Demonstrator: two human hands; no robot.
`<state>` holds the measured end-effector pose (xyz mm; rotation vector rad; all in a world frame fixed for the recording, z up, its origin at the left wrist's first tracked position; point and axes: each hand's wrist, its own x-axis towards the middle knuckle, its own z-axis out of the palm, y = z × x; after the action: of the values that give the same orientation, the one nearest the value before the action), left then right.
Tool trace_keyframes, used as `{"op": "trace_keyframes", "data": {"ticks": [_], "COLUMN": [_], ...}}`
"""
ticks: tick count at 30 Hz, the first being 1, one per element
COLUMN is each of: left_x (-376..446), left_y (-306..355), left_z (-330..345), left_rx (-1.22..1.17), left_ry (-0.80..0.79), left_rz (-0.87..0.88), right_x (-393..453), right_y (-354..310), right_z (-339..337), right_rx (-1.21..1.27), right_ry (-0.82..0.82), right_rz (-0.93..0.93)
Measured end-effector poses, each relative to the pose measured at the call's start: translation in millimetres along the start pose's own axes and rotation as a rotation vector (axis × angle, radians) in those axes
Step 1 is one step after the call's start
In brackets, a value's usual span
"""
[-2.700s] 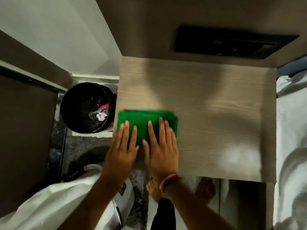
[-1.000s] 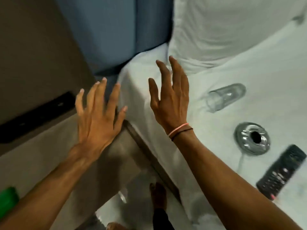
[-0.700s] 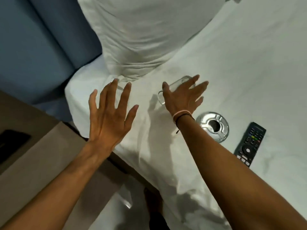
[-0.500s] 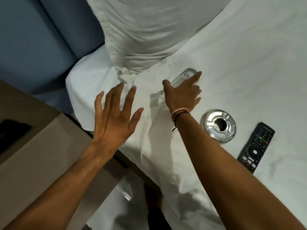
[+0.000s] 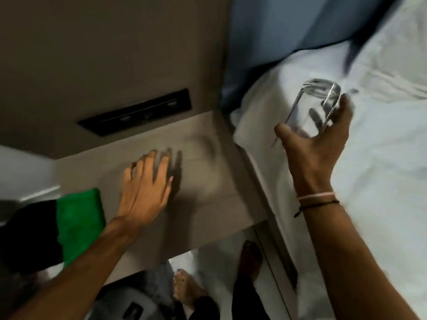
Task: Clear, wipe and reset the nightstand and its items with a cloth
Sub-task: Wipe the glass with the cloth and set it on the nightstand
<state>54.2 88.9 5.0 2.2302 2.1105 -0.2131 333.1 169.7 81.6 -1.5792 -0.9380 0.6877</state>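
My right hand (image 5: 316, 146) grips a clear drinking glass (image 5: 312, 107), holding it upright in the air above the white bed (image 5: 381, 169), just right of the nightstand. The nightstand's light wood top (image 5: 208, 181) lies in the middle of the view. My left hand (image 5: 145, 188) hovers low over it with fingers spread and holds nothing. A folded green cloth (image 5: 78, 220) rests on the nightstand's left edge, left of my left wrist. The view is blurred by motion.
A black switch panel (image 5: 136, 112) sits on the brown wall behind the nightstand. A black waste bin (image 5: 25, 234) stands at the left beside the cloth. A blue headboard (image 5: 277, 31) rises behind the bed. My bare feet (image 5: 184, 289) are on the floor below.
My right hand closed on the glass that lay on the bed and lifted it. The view swung left, back to the nightstand. My left hand moved from the bed edge to over the nightstand.
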Motion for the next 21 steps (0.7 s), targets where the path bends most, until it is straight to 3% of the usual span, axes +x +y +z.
{"op": "trace_keyframes", "data": {"ticks": [2, 6, 9, 12, 15, 21], "left_x": [-24, -65, -86, -99, -105, -104], "left_y": [-38, -99, -134, -145, -151, -176], "left_z": [9, 20, 42, 67, 90, 95], "left_rx": [0.036, 0.048, -0.044, -0.109, -0.033, -0.045], "left_ry": [-0.163, -0.389, -0.522, -0.688, -0.578, -0.341], "left_rz": [-0.130, -0.383, -0.472, -0.409, -0.341, -0.344], "right_x": [-31, -105, -146, -175, -189, -193], "right_y": [-8, -2, 12, 35, 63, 85], "right_z": [37, 98, 125, 136, 138, 134], "right_rx": [0.247, 0.765, 0.813, 0.816, 0.833, 0.771], "right_ry": [-0.169, -0.719, -0.893, -1.026, -1.079, -1.195], "right_rz": [0.228, 0.866, 1.073, 1.206, 1.350, 1.351]}}
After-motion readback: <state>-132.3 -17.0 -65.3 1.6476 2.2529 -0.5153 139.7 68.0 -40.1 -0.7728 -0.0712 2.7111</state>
